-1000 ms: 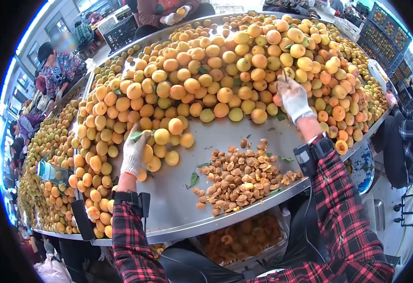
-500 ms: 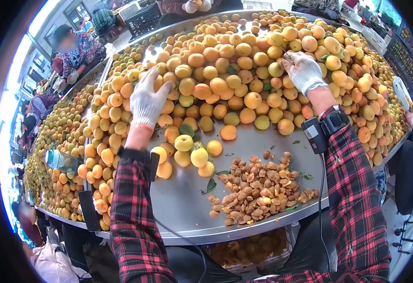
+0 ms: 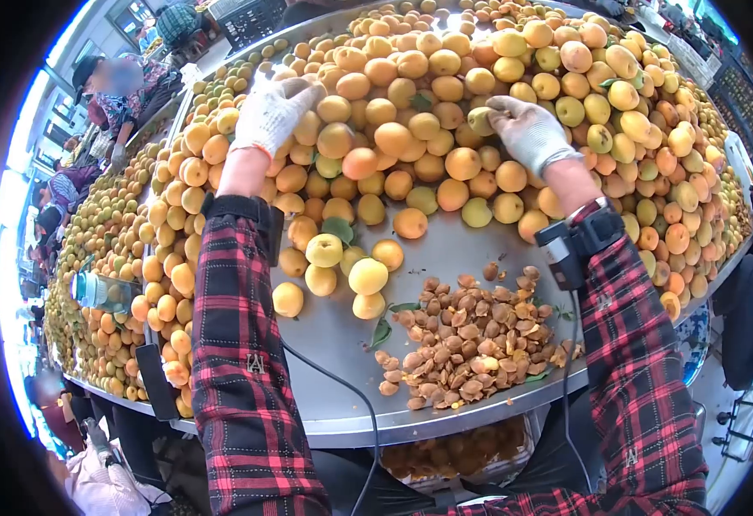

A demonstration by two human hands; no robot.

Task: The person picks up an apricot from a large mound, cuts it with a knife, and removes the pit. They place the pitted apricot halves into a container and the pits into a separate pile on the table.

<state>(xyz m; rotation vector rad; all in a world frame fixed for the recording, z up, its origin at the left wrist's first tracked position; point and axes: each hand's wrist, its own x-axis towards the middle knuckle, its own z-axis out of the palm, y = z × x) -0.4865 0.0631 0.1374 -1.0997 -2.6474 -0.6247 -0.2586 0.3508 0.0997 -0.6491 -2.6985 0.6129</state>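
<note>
A large heap of yellow-orange apricots (image 3: 391, 139) covers the metal table (image 3: 325, 344). My left hand (image 3: 272, 113), in a white knitted glove with soiled fingertips, reaches over the left side of the heap. Its fingers are apart and touch the fruit, with nothing seen in their grip. At the heap's middle right, my right hand (image 3: 531, 133), also gloved, has its thumb and fingers on a greenish-yellow apricot (image 3: 480, 120). Several loose apricots (image 3: 367, 276) lie in front of the heap. Closer to me is a pile of brown apricot stones (image 3: 471, 340).
A bluish clear bottle (image 3: 106, 291) lies among fruit at the left. A dark phone-like device (image 3: 156, 382) is by the table's front left edge. Below the table sits a container of brownish matter (image 3: 454, 456). Another person (image 3: 123, 90) sits at far left; black crates (image 3: 247, 21) stand behind.
My left hand has moved up and slightly right over the heap. My right hand has come lower and left, onto a greenish apricot. Some fruit in the heap has shifted.
</note>
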